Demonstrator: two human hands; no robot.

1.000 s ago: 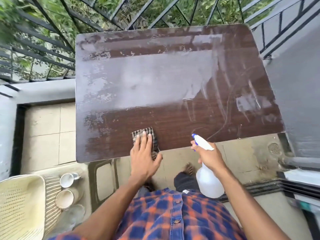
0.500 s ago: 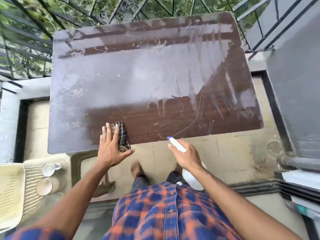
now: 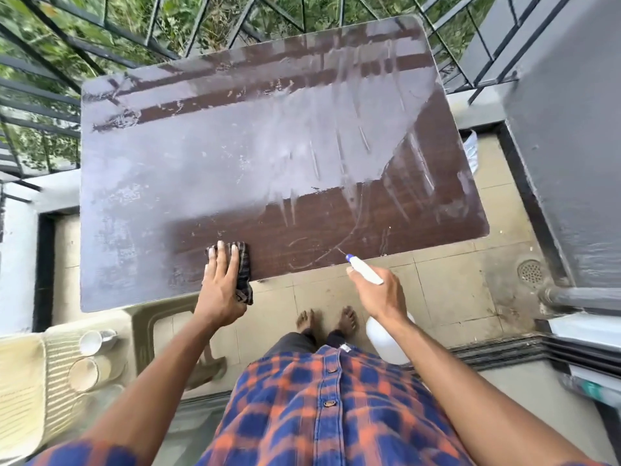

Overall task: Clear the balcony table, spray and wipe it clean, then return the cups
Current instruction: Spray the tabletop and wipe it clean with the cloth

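My left hand [image 3: 221, 284] lies flat, fingers straight and close together, pressing a dark checked cloth [image 3: 245, 264] onto the near edge of the tabletop [image 3: 235, 156]. The near end of the cloth hangs over that edge beside my thumb. To its right, just off the tabletop's near edge, my right hand [image 3: 376, 294] is curled round the neck of a white spray bottle [image 3: 386, 341]. Its blue-tipped nozzle points toward the tabletop and its body hangs below my wrist, over the floor.

The tabletop is dark brown wood grain. A pale wet film covers its left side and most of the far part, with thin streaks running out of it. A band along the near right shows the bare brown, marked by a few curved scratches.

The cups [image 3: 92, 341] sit at the near left, off the tabletop and lower, on a pale slatted plastic seat [image 3: 53, 391]. One is white with a handle; a tan one lies just nearer. My blue and orange plaid shirt [image 3: 319, 408] fills the near middle, and my bare feet [image 3: 347, 319] stand on the beige tiled floor [image 3: 437, 284]. A round drain [image 3: 530, 271] is set in the floor at the right, next to a grey wall [image 3: 571, 129]. A black metal railing [image 3: 43, 102] runs along the far and left sides, with green leaves behind it.
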